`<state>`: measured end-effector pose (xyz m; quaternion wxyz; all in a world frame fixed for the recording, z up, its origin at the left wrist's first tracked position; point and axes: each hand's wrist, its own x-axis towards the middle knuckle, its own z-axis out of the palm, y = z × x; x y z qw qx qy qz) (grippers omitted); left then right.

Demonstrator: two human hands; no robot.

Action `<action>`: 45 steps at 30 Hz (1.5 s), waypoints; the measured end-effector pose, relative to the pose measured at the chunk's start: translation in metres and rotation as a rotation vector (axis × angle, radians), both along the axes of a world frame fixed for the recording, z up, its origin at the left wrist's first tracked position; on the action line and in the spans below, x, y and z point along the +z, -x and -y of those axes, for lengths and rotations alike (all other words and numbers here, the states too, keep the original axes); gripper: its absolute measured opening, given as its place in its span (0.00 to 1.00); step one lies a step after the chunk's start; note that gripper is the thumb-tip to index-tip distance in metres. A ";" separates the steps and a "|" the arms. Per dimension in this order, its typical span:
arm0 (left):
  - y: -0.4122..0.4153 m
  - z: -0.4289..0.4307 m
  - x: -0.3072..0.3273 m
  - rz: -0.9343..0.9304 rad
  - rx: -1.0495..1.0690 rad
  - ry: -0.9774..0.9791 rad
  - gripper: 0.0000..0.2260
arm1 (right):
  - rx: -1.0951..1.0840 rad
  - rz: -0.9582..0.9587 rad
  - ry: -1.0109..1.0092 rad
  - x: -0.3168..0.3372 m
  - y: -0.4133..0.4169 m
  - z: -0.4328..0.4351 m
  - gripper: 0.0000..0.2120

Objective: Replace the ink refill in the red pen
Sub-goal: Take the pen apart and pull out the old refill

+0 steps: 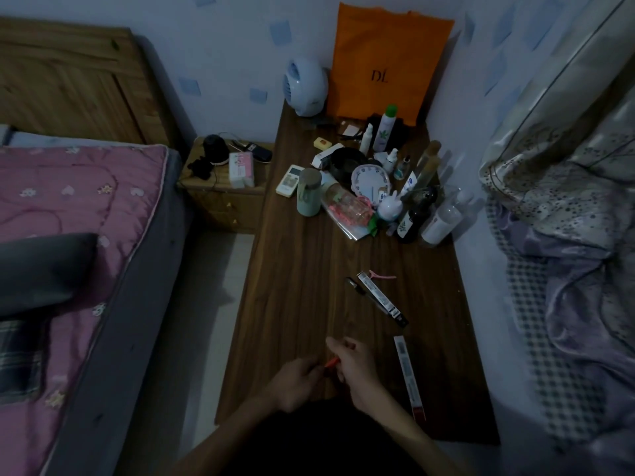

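Note:
Both of my hands meet over the near end of the dark wooden table [292, 286]. A short length of the red pen [332, 362] shows between them; the rest is hidden by fingers. My left hand [298, 381] closes on its left end and my right hand [354, 364] closes on its right end. A long narrow refill pack [409, 376] with a red tip lies flat just right of my right hand. Farther back lie a second narrow pack [381, 298] and a dark pen [357, 287] beside it.
A pink hair clip [383, 276] lies behind the packs. Bottles, a cup, a small clock and a fan crowd the far half of the table before an orange bag [385, 63]. A bed stands left, bedding right, a small nightstand [223, 187] beyond.

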<state>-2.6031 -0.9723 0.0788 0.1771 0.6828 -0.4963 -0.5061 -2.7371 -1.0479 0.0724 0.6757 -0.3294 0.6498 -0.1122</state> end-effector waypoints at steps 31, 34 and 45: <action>-0.002 -0.019 0.012 -0.403 0.143 -0.181 0.15 | -0.103 0.167 -0.004 0.021 -0.013 -0.023 0.12; -0.007 -0.020 0.014 -0.618 0.186 -0.265 0.15 | -0.077 0.199 -0.005 0.028 -0.012 -0.020 0.14; -0.011 -0.013 0.015 -1.151 0.179 -0.613 0.17 | -0.005 0.337 0.020 0.029 -0.007 -0.009 0.15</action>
